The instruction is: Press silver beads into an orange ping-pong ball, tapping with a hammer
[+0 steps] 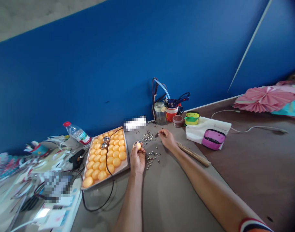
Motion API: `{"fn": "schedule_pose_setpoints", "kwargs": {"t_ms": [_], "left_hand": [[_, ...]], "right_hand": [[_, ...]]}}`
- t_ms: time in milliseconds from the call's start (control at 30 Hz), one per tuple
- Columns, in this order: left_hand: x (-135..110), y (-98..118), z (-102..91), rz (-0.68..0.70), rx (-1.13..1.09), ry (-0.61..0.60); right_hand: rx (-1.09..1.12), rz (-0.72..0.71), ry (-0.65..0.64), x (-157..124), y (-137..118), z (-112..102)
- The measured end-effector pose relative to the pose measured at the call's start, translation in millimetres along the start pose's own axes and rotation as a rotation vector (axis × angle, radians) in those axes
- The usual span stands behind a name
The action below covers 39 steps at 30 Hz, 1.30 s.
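Observation:
My left hand [138, 161] is closed around an orange ball [137, 146], which looks like a ping-pong ball; small shiny and dark bits show on its top. My right hand [167, 138] pinches a small dark piece [156, 135], too small to make out, above the grey mat. Between and beyond the hands lie loose silver studs [147, 137], with a second scatter of studs [151, 159] nearer me. On the left a shallow box [128, 162] holds rows of orange balls [115, 161]. Two balls in it are covered in silver [104, 145].
A black cable [113, 183] crosses the box. Wooden sticks [194, 155] lie right of my right wrist. At the wall stand a jar [161, 114], a red cup [172, 114] and a brown tub [178, 121]. A water bottle [78, 135] leans behind clutter. Pink tape [213, 139] rests on white paper.

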<state>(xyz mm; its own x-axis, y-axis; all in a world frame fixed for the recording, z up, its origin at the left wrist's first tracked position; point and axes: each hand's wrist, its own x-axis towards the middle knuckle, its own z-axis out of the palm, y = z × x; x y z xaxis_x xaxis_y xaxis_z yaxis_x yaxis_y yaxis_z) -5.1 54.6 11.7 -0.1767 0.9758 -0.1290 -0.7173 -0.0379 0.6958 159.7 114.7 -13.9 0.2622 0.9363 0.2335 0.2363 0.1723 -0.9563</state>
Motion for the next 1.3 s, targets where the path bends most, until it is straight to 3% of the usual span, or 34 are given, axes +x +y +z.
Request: {"fn": "schedule_pose_setpoints", "kwargs": {"t_ms": [167,300,500,600,667,833,1000,1167,1300], "left_hand": [[-2,1,1.0,0.003,0.016,-0.016],[-3,2,1.6,-0.015,0.016,-0.019],[-3,0,0.2,-0.015,0.044,-0.035],[-2,-1,-1.1,-0.011,0.049,-0.052],[-2,-1,-1.5,-0.014,0.047,-0.066],[-4,0,-0.7,-0.069,0.026,-0.103],[-5,1,0.8,-0.085,-0.029,-0.136],[-4,0,-0.9,-0.062,-0.027,-0.157],[-3,0,-2.6,-0.088,-0.021,-0.158]], "right_hand": [[-0.223,-0.098,-0.437,4,3,-12],[-0.287,-0.156,-0.605,4,3,-17],[-0.428,-0.245,-0.62,-6,-3,-9],[-0.383,-0.217,-0.555,-9,-5,-6],[-0.229,-0.117,-0.479,-8,-5,-5],[0.399,0.15,-0.351,-9,-12,3],[0.7,0.271,-0.463,-19,-26,11],[0.816,0.355,-0.658,-29,-35,13],[0.795,0.351,-0.638,-31,-37,16]]}}
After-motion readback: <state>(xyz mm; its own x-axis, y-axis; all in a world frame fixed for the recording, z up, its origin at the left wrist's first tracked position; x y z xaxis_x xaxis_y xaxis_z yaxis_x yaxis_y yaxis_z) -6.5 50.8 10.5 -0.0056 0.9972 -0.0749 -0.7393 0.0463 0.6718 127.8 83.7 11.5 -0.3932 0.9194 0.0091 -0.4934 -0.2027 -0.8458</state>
